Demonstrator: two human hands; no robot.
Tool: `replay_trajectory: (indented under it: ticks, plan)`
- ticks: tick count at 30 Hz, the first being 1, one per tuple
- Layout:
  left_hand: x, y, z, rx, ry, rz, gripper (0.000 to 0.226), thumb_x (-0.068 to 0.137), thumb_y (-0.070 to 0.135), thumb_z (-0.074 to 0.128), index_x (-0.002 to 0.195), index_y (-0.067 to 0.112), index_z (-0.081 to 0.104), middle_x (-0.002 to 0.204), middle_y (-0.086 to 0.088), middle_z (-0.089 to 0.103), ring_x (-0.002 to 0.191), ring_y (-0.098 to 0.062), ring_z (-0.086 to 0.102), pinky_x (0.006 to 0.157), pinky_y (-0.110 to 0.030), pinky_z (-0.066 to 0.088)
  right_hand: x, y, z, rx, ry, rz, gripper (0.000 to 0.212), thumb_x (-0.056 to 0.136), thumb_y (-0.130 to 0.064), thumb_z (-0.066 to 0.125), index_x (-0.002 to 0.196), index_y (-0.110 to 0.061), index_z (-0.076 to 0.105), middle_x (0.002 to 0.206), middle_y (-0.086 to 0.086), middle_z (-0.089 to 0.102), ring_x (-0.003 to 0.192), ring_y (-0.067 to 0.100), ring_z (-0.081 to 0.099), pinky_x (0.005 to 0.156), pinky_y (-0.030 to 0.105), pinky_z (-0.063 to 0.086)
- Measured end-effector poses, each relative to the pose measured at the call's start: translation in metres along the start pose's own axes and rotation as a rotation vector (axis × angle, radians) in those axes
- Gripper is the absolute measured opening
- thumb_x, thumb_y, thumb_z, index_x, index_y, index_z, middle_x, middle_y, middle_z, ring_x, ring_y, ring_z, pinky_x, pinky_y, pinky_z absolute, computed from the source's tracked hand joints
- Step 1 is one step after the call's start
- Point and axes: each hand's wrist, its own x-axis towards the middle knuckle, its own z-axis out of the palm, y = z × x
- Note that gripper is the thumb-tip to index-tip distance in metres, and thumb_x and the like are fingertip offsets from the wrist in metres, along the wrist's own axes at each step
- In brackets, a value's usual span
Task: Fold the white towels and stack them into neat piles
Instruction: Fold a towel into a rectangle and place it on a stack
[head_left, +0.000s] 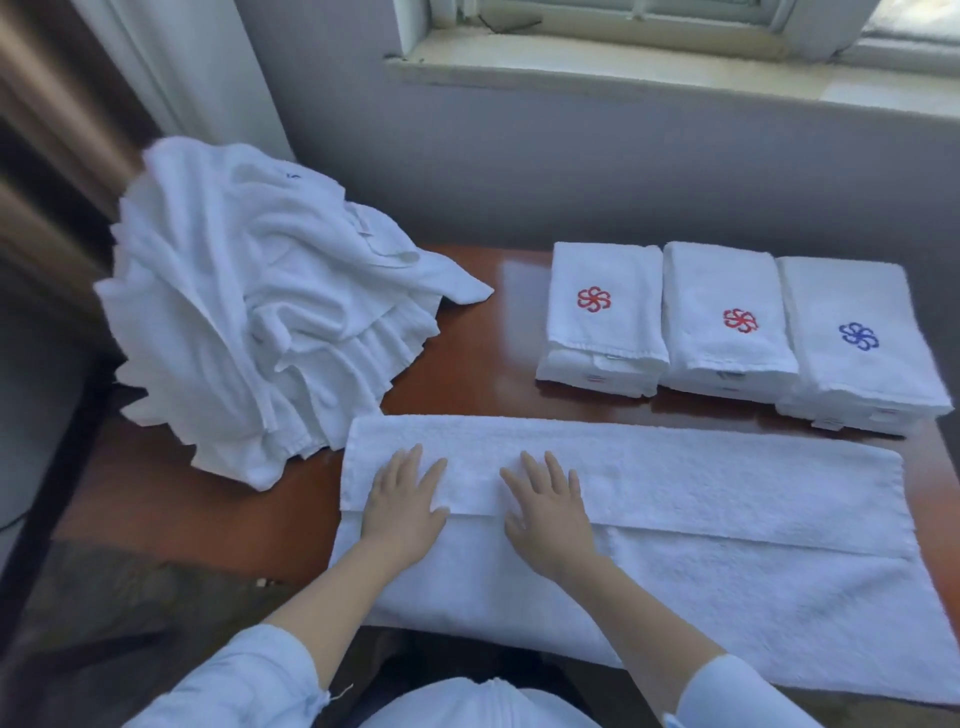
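A long white towel (727, 499) lies spread across the near part of the brown table, its far strip folded over toward me. My left hand (402, 499) and my right hand (545, 506) both press flat on the folded strip near its left end, fingers straight. A heap of unfolded white towels (249, 312) is piled at the table's left. Three piles of folded towels stand side by side at the back right: two with a red flower emblem (602, 317) (727, 322) and one with a blue emblem (857, 343).
The brown wooden table (467, 343) shows bare wood between the heap and the folded piles. A grey wall and a window sill (623, 78) run behind the table. A curtain (171, 67) hangs at the far left.
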Motion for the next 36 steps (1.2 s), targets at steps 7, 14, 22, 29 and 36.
replay_trajectory:
  ticks: [7, 14, 22, 29, 36]
  plan:
    - [0.003, -0.044, -0.002, 0.028, -0.205, -0.042, 0.065, 0.102, 0.056, 0.022, 0.15, 0.044, -0.02, 0.159, 0.002, -0.032, 0.145, -0.037, -0.028, 0.121, -0.049, -0.002, -0.003, -0.038, 0.032, -0.141, -0.092, 0.036, 0.067, 0.098, -0.036, 0.037, 0.155, -0.039, 0.001, 0.163, -0.001, -0.021, 0.145, 0.042, -0.028, 0.111, 0.07, -0.011]
    - [0.025, -0.087, -0.014, 0.075, -0.22, 0.018, 0.068, 0.101, 0.056, 0.024, 0.147, 0.045, -0.025, 0.156, 0.0, -0.038, 0.141, -0.042, -0.034, 0.118, -0.053, -0.012, 0.032, -0.072, 0.022, -0.171, -0.183, 0.075, 0.071, 0.099, -0.043, 0.039, 0.153, -0.044, -0.007, 0.161, -0.002, -0.028, 0.143, 0.042, -0.03, 0.112, 0.071, -0.009]
    - [0.033, -0.111, -0.015, 0.092, -0.199, 0.162, 0.07, 0.101, 0.057, 0.026, 0.149, 0.044, -0.022, 0.154, 0.001, -0.041, 0.139, -0.042, -0.036, 0.116, -0.051, -0.017, 0.028, -0.086, 0.025, -0.123, -0.118, 0.118, 0.068, 0.1, -0.039, 0.04, 0.156, -0.04, 0.001, 0.164, -0.003, -0.02, 0.148, 0.034, -0.022, 0.117, 0.061, -0.005]
    - [-0.017, -0.135, 0.004, 0.09, -0.01, 0.401, 0.069, 0.1, 0.052, 0.039, 0.157, 0.031, 0.007, 0.165, -0.003, -0.012, 0.149, -0.024, -0.021, 0.121, -0.041, -0.005, -0.033, -0.109, 0.07, 0.04, 0.036, 0.094, 0.061, 0.1, -0.036, 0.043, 0.156, -0.031, 0.019, 0.166, -0.005, -0.003, 0.152, 0.019, -0.013, 0.119, 0.043, -0.012]
    - [-0.069, -0.148, 0.037, 0.132, -0.018, 0.549, 0.085, 0.088, 0.053, 0.062, 0.155, 0.028, 0.016, 0.162, 0.001, 0.008, 0.151, -0.023, -0.004, 0.124, -0.039, 0.005, -0.062, -0.111, 0.096, -0.119, -0.021, 0.032, 0.088, 0.088, -0.043, 0.056, 0.157, -0.032, 0.002, 0.162, -0.006, -0.021, 0.149, 0.024, -0.025, 0.117, 0.049, -0.018]
